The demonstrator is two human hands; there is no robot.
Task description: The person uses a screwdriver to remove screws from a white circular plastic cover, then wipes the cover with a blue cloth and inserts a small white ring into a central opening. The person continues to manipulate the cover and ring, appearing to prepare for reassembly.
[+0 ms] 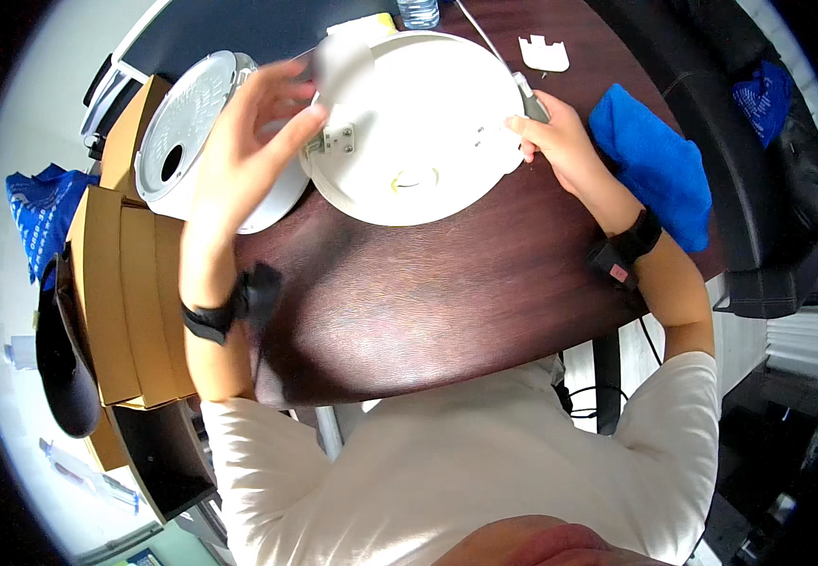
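The white round housing (428, 104) is at the far side of the dark brown table (409, 292), between both hands (a white terminal block (340, 139) sits inside its left edge). Right hand (561, 137): clamped on a grey handle (534, 104) beside the rim. Left hand (256, 137): raised, blurred pale object (345, 71) near the fingertips; grip cannot be told

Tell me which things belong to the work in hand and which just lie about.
Apparently in the work:
round white dish
grey handle in the right hand
blurred pale piece by the left hand
white drum, perhaps

Apparently just lying about:
blue cloth
clear bottle
cardboard boxes
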